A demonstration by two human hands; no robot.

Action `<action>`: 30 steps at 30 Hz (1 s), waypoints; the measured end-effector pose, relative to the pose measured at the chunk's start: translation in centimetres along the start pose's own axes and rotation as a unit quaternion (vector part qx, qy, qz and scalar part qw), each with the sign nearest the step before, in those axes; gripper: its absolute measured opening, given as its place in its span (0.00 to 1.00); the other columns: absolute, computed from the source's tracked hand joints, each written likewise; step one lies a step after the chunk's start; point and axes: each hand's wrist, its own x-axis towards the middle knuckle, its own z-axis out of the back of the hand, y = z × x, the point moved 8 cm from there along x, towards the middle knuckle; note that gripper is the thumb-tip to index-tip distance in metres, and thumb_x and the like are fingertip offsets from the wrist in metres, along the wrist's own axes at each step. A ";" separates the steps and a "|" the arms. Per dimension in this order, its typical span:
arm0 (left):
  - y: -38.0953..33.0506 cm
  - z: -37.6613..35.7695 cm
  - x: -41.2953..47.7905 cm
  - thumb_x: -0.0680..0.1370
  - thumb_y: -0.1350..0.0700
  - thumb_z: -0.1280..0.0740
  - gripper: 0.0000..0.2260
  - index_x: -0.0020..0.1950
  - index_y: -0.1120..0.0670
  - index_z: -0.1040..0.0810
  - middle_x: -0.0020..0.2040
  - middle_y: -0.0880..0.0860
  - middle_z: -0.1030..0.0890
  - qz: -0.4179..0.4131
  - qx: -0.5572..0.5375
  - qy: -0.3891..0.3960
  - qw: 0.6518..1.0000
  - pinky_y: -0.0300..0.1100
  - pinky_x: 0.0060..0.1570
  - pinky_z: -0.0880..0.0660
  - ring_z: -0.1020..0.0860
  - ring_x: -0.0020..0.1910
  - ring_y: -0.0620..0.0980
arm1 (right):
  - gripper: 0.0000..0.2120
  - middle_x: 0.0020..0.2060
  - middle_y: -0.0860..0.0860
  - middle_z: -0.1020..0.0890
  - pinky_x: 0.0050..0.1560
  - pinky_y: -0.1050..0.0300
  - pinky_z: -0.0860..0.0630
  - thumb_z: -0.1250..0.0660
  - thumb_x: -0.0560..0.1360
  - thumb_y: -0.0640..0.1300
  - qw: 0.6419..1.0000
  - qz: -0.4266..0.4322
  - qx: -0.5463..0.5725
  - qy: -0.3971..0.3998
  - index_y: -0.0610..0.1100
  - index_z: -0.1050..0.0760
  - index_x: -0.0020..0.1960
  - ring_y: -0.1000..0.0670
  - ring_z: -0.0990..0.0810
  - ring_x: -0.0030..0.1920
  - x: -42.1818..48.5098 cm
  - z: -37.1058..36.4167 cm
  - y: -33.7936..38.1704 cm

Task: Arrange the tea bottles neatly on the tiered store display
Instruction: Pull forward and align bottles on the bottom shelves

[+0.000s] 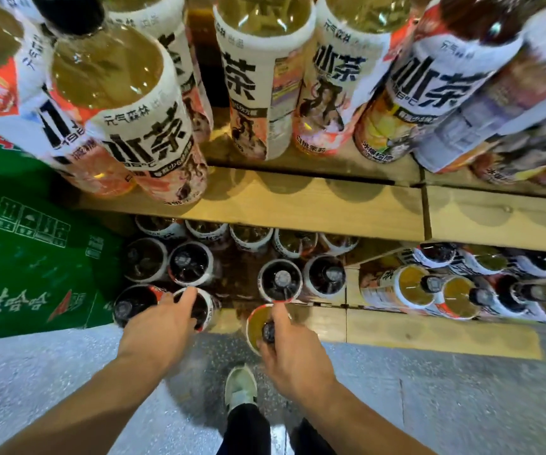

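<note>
Through the head view I took the bottom tier's front board (429,333) as my mark. At its left end my right hand (293,349) pinched the black cap of a pale tea bottle (256,320), index finger laid across the shoulder; the bottle stood about upright, long axis vertical, cap towards the camera. It straddled the board's front edge, and I could not tell whether it rested on wood or hung clear. Further left of the board, my left hand (163,323) curled over the shoulder of a dark tea bottle (206,305), also upright. Just behind the board, a second dark bottle (280,280) stood cap up, and between it and the left hand's bottle lay a bare strip of brown shelf floor (239,280), the one open slot for moving. Above and behind the board ran the middle shelf plank (298,205), its edge overhanging the back row, with big upper-tier bottles (258,77) crowded on top. Green cartons (35,274) walled the far left. In front of the board lay speckled floor (68,372) and my shoe (240,384)
</note>
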 end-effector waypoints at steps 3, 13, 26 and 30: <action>-0.3 0.1 -0.1 0.82 0.47 0.43 0.17 0.68 0.47 0.42 0.56 0.53 0.26 0.002 -0.001 0.000 1.000 0.49 0.38 0.26 0.21 0.47 0.56 | 0.15 0.48 0.47 0.18 0.44 0.46 0.21 0.36 0.81 0.47 1.000 -0.016 0.003 -0.012 0.54 0.44 0.54 0.44 0.20 0.44 -0.8 0.5 -1.9; -0.5 0.3 0.7 0.80 0.47 0.42 0.21 0.70 0.49 0.43 0.56 0.55 0.26 0.037 0.028 0.038 0.998 0.48 0.36 0.30 0.24 0.43 0.57 | 0.15 0.48 0.45 0.17 0.47 0.42 0.20 0.36 0.81 0.49 1.000 -0.023 0.001 0.005 0.51 0.43 0.59 0.41 0.18 0.46 -0.4 0.8 -2.4; -1.0 0.0 -0.1 0.80 0.46 0.41 0.13 0.51 0.49 0.44 0.44 0.51 0.24 -0.034 -0.001 0.048 0.998 0.48 0.36 0.31 0.27 0.38 0.54 | 0.19 0.47 0.44 0.19 0.44 0.45 0.20 0.37 0.81 0.44 0.999 0.006 -0.034 -0.001 0.47 0.43 0.67 0.41 0.19 0.46 4.7 -1.2 3.4; -1.6 0.2 -0.7 0.79 0.45 0.39 0.13 0.50 0.49 0.43 0.39 0.49 0.26 -0.053 -0.030 0.042 0.997 0.47 0.35 0.31 0.28 0.36 0.53 | 0.29 0.54 0.41 0.20 0.43 0.47 0.21 0.35 0.78 0.36 0.999 -0.007 -0.046 0.002 0.46 0.44 0.74 0.39 0.18 0.50 6.4 -1.3 4.6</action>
